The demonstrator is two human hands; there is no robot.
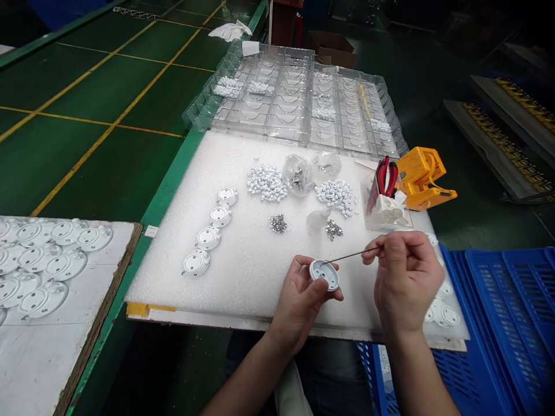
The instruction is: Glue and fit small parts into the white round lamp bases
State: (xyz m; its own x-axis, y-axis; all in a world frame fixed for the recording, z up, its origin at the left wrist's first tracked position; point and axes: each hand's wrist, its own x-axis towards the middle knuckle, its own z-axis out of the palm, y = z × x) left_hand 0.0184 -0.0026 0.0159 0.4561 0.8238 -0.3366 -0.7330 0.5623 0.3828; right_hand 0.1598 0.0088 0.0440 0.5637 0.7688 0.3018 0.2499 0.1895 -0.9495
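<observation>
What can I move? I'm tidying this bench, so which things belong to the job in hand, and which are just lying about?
Job in hand: left hand holding a round white cap; right hand holding a thin metal pin; matching caps in a row on the foam.
Probably just lying about: red-handled pliers; yellow plastic device; blue plastic crate.

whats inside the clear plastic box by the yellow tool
The clear plastic box holds red-handled pliers, upright, and a crumpled white piece. That piece covers the pliers' lower end, so the box floor behind it cannot be seen.
</observation>
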